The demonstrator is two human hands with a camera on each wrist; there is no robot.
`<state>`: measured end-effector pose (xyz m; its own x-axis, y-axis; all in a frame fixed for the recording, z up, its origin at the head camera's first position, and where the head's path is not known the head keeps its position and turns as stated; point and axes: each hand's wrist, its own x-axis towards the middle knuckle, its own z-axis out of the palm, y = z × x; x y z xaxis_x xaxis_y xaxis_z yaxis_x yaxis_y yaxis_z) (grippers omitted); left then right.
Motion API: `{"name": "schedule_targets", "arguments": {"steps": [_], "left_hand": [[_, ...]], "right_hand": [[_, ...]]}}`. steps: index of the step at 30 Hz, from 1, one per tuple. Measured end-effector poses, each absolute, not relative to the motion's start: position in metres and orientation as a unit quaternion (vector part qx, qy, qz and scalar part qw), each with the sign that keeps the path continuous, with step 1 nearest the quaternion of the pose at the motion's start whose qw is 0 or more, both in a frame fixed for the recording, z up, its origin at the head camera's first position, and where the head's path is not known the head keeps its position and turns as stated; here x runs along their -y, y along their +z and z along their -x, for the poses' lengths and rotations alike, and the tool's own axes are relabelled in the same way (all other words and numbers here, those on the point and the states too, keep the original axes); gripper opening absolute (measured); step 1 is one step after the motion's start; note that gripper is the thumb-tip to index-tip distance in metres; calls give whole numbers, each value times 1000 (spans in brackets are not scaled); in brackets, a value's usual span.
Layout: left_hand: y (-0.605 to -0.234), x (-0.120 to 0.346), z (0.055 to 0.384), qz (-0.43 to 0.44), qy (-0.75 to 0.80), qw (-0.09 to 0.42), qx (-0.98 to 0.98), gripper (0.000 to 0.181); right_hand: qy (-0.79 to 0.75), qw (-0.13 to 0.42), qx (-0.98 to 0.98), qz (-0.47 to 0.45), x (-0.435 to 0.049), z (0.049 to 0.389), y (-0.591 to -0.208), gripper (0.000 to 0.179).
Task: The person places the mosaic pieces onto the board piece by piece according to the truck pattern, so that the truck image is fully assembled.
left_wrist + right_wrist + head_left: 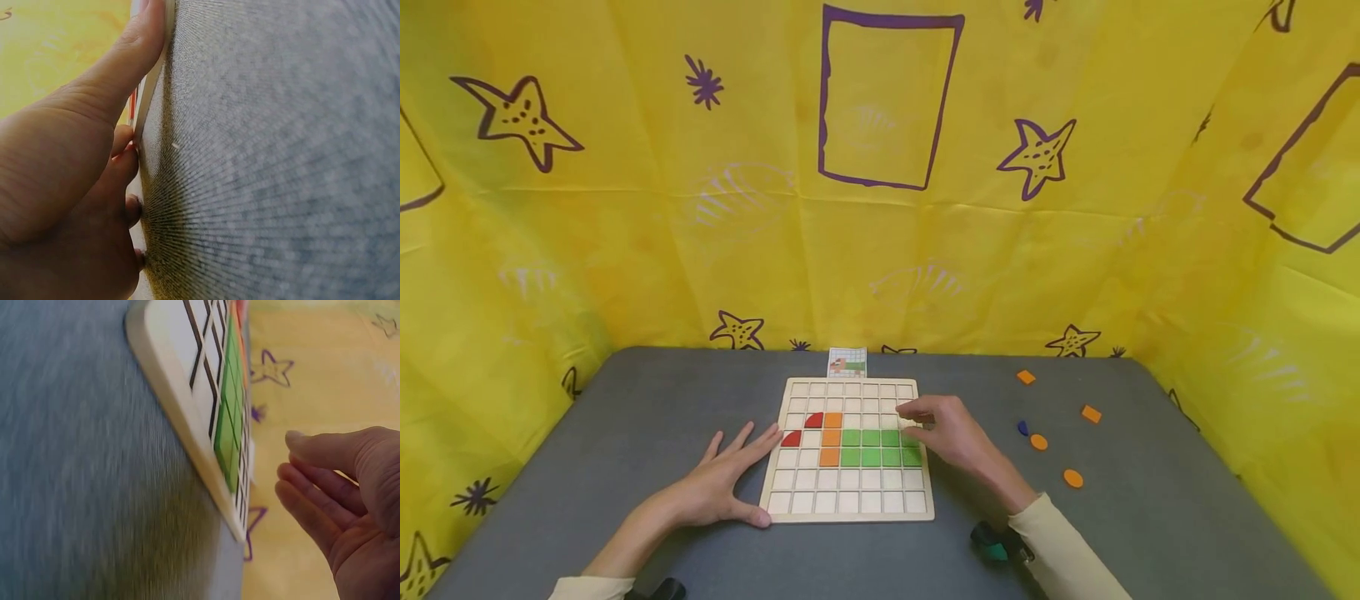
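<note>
A pale wooden grid board lies flat on the grey table. Two rows of green squares fill cells on its right half, beside a column of orange squares. Left of these sit two red quarter-circles. With fingers spread, my left hand touches the board's left edge, thumb at the near corner. Over the board's right edge hovers my right hand, partly covering the rightmost green squares. In the right wrist view, this hand has thumb and fingers apart with nothing between them.
Loose pieces lie to the right: an orange diamond, an orange four-sided piece, two orange round pieces and a small blue piece. A patterned card lies behind the board. Yellow cloth hangs behind the table.
</note>
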<state>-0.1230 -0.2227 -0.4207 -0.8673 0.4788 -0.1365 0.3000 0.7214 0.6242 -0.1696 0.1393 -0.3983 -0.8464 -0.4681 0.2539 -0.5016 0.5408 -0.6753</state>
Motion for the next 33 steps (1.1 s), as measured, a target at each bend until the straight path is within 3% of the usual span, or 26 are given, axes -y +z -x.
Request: {"name": "schedule_targets", "arguments": {"steps": [12, 19, 33], "left_hand": [[-420, 224, 122, -223, 308, 142, -914, 115], [-420, 224, 121, -222, 310, 142, -913, 115], [-420, 223, 121, -220, 308, 137, -915, 115]], "right_hand": [[400, 68, 889, -214, -189, 178, -396, 34], [397, 64, 898, -179, -220, 177, -395, 50], [428, 71, 893, -121, -299, 173, -404, 53]]}}
